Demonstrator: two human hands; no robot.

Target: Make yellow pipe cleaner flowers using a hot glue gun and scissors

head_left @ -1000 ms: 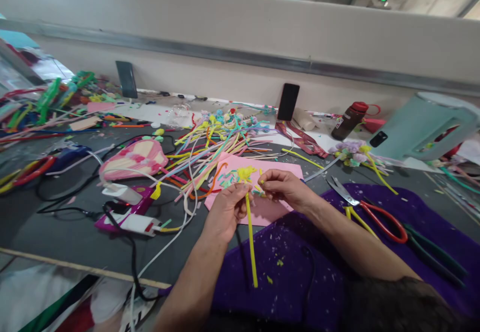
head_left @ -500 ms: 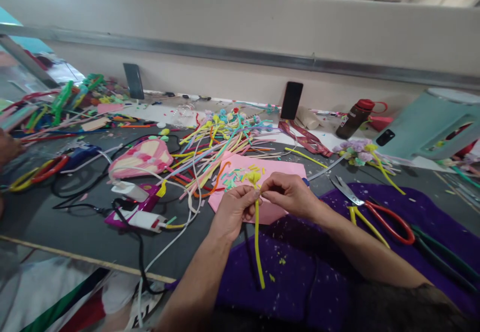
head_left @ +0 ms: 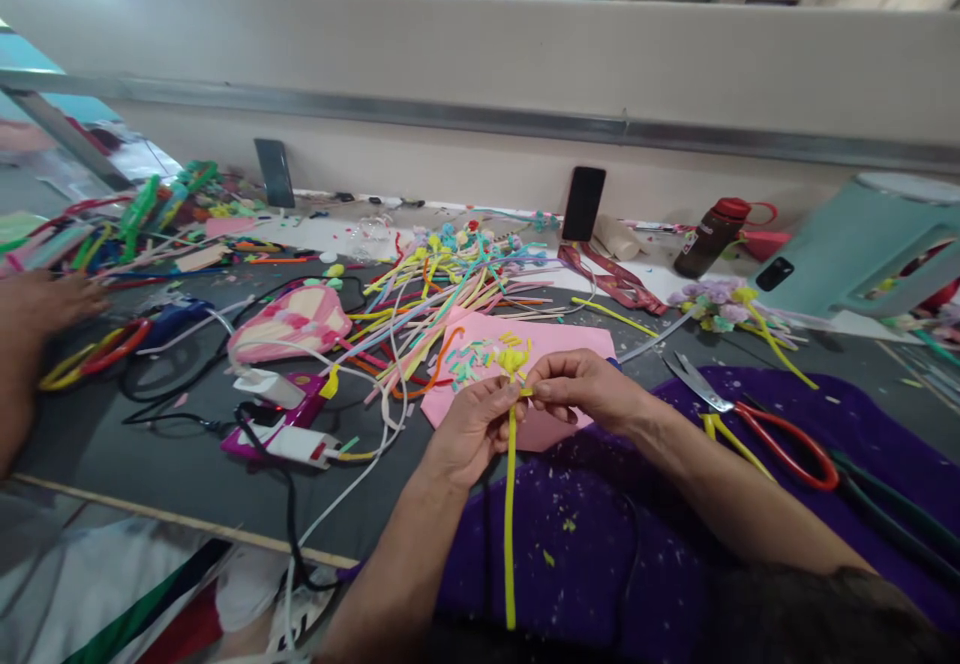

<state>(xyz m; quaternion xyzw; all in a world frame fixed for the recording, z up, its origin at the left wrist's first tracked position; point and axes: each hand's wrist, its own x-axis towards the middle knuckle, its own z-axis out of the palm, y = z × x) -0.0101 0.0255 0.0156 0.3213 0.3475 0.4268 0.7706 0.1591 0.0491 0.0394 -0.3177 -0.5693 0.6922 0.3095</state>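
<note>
A yellow flower (head_left: pixel 514 361) on a long fuzzy yellow stem (head_left: pixel 511 534), like pipe cleaner, stands upright between my hands over a pink sheet (head_left: pixel 581 336). My left hand (head_left: pixel 474 431) is closed, thumb and fingers pinching the stem just under the bloom. From the other side my right hand (head_left: pixel 592 389) pinches a small yellow piece (head_left: pixel 526 391) against the stem at the flower's base. Behind the fingers, part of the stem is hidden. Small green and yellow clippings (head_left: pixel 469 359) lie on the sheet beside the bloom.
Red-handled scissors (head_left: pixel 787 449) rest on purple cloth (head_left: pixel 885 414) at right. Bundled coloured stems (head_left: pixel 450 289) lie behind the sheet. A purple power strip (head_left: pixel 247 441) with cables is at left, and a co-worker's hand (head_left: pixel 49 304) reaches in. A brown bottle (head_left: pixel 705 244) stands behind.
The stem now hangs nearly straight down, and a small yellow piece shows at my right fingertips. At the left, the co-worker's hand has come further into view.
</note>
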